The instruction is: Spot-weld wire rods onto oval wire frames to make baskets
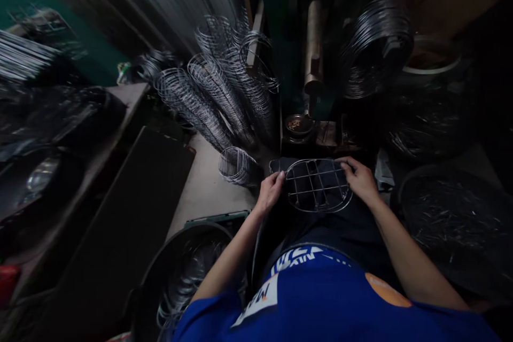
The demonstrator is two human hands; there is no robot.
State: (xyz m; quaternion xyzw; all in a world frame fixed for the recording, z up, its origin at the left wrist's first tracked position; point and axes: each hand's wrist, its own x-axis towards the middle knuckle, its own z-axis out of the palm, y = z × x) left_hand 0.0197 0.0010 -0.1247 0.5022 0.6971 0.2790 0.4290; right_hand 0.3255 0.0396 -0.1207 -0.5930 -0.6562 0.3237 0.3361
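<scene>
A round wire rack with crossed inner bars lies level above my lap. My left hand pinches its left rim between thumb and fingers. At the rack's upper right edge, my right hand grips the rim, thumb below the index finger. Just ahead stands a machine with a metal shaft, and beneath it a small round dish holds small brass-coloured pieces.
Tall stacks of wire rings lean ahead on the left, beside a shorter wire bundle. A tub of wire parts is at lower left, another tub at right. Wire coils hang upper right. A dark board slants at left.
</scene>
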